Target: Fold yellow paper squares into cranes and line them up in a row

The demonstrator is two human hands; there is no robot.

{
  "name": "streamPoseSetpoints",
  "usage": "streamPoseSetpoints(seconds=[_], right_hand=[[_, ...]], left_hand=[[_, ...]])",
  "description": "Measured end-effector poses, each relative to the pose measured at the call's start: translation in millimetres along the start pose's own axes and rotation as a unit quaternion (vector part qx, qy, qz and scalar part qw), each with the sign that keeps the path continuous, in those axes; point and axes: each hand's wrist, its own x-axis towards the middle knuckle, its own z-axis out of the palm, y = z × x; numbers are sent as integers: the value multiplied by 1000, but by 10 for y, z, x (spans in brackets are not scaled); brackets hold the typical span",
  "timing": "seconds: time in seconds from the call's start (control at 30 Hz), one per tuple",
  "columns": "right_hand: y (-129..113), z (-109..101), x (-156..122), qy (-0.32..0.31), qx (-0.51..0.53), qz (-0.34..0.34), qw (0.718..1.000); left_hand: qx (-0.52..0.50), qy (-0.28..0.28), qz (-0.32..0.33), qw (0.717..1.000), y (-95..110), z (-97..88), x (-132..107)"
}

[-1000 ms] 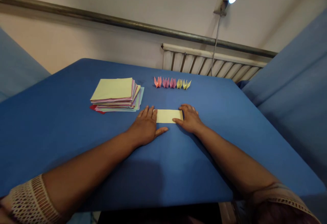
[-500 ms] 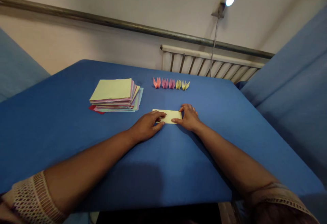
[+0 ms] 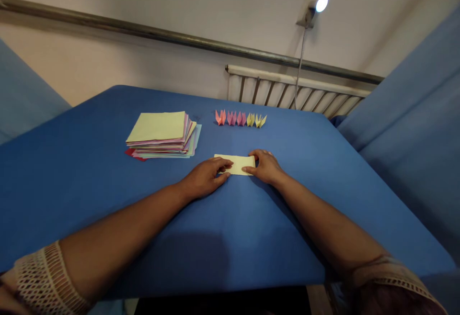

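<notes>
A pale yellow sheet of paper (image 3: 237, 164), a narrow rectangle that looks folded, lies on the blue-covered table in front of me. My left hand (image 3: 206, 176) rests over its left end, fingers stretched across the paper and the thumb apart near the front edge. At the other end, my right hand (image 3: 266, 166) has its thumb on the paper and its index finger at the far right corner, holding that edge, which lifts slightly. The right hand's other fingers are partly hidden behind the index finger.
A stack of coloured paper (image 3: 158, 128) sits at the left, with a red piece (image 3: 135, 154) under it. Several small folded paper figures (image 3: 240, 118) in orange, pink and yellow stand in a row toward the back. A radiator (image 3: 266, 90) is behind the table (image 3: 237, 238).
My right fingers have shifted slightly left and closer along the paper's right edge. The left hand stays almost in place on the paper.
</notes>
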Motion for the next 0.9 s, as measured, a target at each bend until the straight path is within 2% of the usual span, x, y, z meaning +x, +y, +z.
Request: streamPoseSetpoints(seconds=[0.27, 0.4, 0.53, 0.6, 0.77, 0.9], right_hand=[[26, 77, 26, 34, 98, -19, 994], [-92, 19, -57, 109, 106, -106, 983], [-224, -13, -177, 160, 97, -240, 953], [-261, -16, -223, 177, 84, -286, 938], [-303, -57, -290, 220, -3, -323, 921], [-360, -112, -362, 206, -57, -358, 909]], left_hand=[[-78, 32, -20, 996, 14, 17, 2], [-76, 78, -8, 994, 18, 15, -6], [-64, 149, 42, 986, -1, 25, -23], [-44, 170, 69, 982, 2, 24, -32], [5, 193, 100, 976, 60, -11, -54], [36, 175, 115, 977, 94, -50, -69]])
